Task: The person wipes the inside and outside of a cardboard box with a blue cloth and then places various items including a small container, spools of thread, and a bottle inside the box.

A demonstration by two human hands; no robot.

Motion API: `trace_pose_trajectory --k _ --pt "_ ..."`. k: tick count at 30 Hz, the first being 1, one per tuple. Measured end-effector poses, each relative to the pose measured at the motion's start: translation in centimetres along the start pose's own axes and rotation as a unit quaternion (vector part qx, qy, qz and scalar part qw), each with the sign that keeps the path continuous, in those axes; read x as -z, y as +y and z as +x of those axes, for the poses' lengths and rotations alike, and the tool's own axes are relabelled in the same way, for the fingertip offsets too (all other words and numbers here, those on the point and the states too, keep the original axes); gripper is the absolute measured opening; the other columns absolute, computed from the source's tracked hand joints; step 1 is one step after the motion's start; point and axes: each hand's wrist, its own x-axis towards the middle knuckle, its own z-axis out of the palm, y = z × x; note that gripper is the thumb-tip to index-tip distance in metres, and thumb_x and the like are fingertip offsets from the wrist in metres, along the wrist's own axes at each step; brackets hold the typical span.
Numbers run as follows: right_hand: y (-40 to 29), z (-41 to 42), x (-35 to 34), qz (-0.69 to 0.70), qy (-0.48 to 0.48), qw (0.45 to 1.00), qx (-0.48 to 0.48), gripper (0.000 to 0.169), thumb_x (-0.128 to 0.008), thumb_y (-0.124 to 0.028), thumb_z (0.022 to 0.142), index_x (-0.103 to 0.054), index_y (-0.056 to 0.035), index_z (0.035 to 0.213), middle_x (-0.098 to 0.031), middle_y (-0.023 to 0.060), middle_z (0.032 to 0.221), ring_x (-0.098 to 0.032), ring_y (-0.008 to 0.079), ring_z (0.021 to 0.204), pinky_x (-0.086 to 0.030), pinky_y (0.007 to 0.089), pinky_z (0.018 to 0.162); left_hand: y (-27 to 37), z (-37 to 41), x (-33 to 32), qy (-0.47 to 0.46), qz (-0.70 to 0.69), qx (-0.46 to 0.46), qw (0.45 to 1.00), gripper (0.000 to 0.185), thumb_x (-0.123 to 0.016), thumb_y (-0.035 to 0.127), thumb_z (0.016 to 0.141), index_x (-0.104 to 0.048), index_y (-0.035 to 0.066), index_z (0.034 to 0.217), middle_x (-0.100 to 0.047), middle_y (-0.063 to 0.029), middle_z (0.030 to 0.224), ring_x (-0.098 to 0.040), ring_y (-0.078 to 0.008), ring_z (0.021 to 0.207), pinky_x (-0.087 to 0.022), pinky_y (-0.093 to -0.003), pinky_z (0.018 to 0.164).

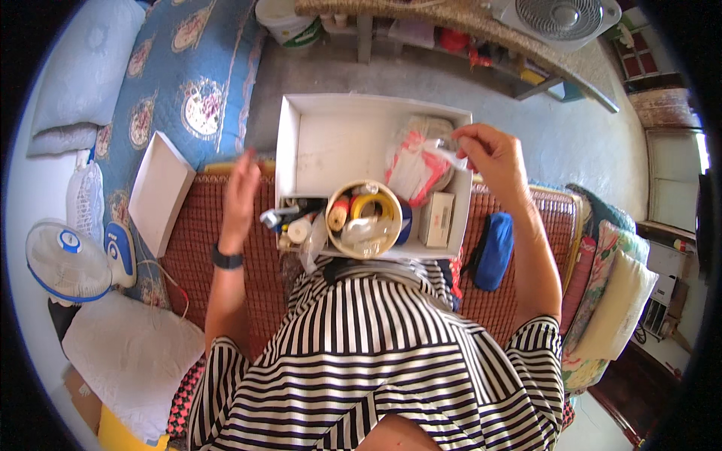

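A white cardboard box lies across the lap. My right hand is at its right rim, thumb and fingers pinching the edge of a clear plastic bag with white and pink-red contents. My left hand, slightly blurred, is raised outside the box's left side, holding nothing. At the near side of the box stands a round tub with a yellow tape roll and other small things. Left of it lie a white roll and mixed small items; a small white carton stands at the right.
A white box lid leans at the left, near a fan. On the woven mat at the right lies a blue pouch. Beyond are a patterned bed, a white bucket and a table bearing another fan.
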Motion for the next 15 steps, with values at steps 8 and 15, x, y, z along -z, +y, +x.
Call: trace_pose_trajectory --k 8,15 --pt "0.0 9.6 1.5 -0.103 0.056 0.989 0.096 0.02 -0.058 -0.011 0.082 -0.068 -0.0014 0.096 -0.066 0.0107 0.072 -0.061 0.0134 0.064 -0.048 0.0272 0.061 0.7 -1.6 -4.8 -0.059 -0.211 0.028 0.975 0.052 -0.046 0.032 0.097 -0.039 -0.005 0.133 -0.052 -0.0125 0.123 -0.052 -0.0178 0.108 -0.041 -0.0307 0.094" --pt "3.4 24.9 1.8 -0.201 0.15 0.955 0.161 0.027 -0.06 -0.018 0.078 -0.068 -0.0045 0.1 -0.068 0.0148 0.082 -0.066 0.031 0.081 -0.05 0.0386 0.075 0.6 -1.3 -5.2 -0.03 -0.173 0.035 0.984 0.047 -0.05 0.024 0.095 -0.041 -0.004 0.132 -0.054 -0.0111 0.119 -0.05 -0.0164 0.105 -0.04 -0.0289 0.091"
